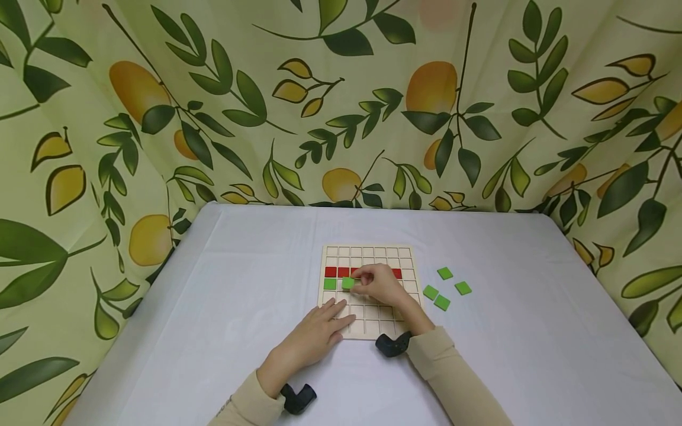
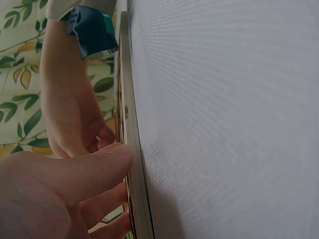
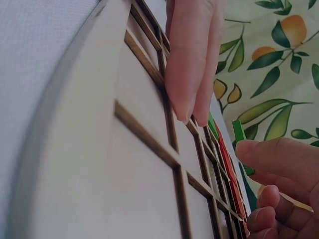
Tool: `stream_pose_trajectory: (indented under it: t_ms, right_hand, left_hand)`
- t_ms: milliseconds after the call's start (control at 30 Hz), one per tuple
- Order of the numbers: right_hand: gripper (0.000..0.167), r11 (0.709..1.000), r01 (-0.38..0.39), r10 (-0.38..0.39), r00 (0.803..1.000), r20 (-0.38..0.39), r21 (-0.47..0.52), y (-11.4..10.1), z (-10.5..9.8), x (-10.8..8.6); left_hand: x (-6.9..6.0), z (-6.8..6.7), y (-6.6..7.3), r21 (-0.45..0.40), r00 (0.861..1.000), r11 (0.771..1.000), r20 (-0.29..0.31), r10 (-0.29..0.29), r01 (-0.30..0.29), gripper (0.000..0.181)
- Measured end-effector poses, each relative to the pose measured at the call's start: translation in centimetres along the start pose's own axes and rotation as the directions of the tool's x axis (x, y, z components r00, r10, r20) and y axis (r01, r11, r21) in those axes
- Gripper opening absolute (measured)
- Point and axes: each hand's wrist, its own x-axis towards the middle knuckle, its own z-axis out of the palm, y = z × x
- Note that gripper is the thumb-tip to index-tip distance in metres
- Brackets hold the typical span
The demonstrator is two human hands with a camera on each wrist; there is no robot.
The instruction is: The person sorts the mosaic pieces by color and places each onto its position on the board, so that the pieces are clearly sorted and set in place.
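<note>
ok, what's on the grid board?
Red tiles in one row, a green tile in the row below, and the left hand. The right hand, pinching another green tile, covers part of the red row; cells behind both hands can't be seen.

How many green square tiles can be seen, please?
6: one green tile in the right hand, one on the grid board, four on the tablecloth beside it. More may be hidden.
</note>
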Motion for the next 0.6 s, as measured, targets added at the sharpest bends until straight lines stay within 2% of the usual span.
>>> stream_pose_trajectory:
  t_ms: [267, 600]
  right_hand:
    - [0.022, 0.999, -0.037, 0.037, 0.999, 0.002, 0.013, -0.22, 0.44, 0.27]
    - [0.021, 0.998, -0.038, 0.037, 0.999, -0.018, -0.048, -0.58, 0.77, 0.46]
  left_hand:
    - [0.01, 0.02, -0.04, -0.003, 1.0, 1.0, 0.002, -0.002, 0.002, 0.041]
    - [0.0, -0.07, -0.02, 0.009, 1.0, 1.0, 0.004, -0.001, 0.0, 0.041]
